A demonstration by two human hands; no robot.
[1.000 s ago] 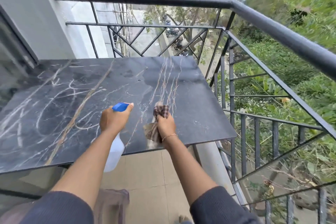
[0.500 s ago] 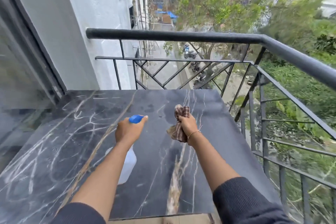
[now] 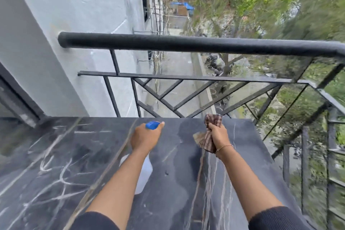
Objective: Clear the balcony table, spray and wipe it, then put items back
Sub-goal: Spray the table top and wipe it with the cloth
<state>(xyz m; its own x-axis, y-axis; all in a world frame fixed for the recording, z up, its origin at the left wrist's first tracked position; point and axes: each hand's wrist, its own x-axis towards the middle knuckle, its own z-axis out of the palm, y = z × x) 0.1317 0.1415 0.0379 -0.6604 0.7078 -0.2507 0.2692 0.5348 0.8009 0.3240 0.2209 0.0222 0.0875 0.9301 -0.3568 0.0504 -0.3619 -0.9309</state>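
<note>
The fingers [image 3: 214, 127] of the right hand [image 3: 218, 135] are curled tight round a bunched checked cloth [image 3: 206, 139], which is held clear above the bench [image 3: 56, 164] near its far edge; part of the cloth sticks up past the fist and part hangs below it. The left hand [image 3: 143, 139] is wrapped round the neck of a spray bottle [image 3: 144, 173], one finger laid forward over the blue nozzle [image 3: 153, 124], and the pale bottle body hangs under the wrist over the middle of the dark marbled slab. No other items are seen on the bench, so the clearing step is judged done and the spray-and-wipe step is judged to be in hand; a wet-looking patch is visible between the two hands. Risk lies mainly at the far edge: the nozzle is aimed toward the railing [image 3: 186, 45], so a squeeze from here could send mist through the bars to the street below instead of onto the stone. The cloth is held close to that same edge and beside the open railing, so a loosened grip could let it drop over. A wet slab may also leave streaks if it is wiped unevenly.
</note>
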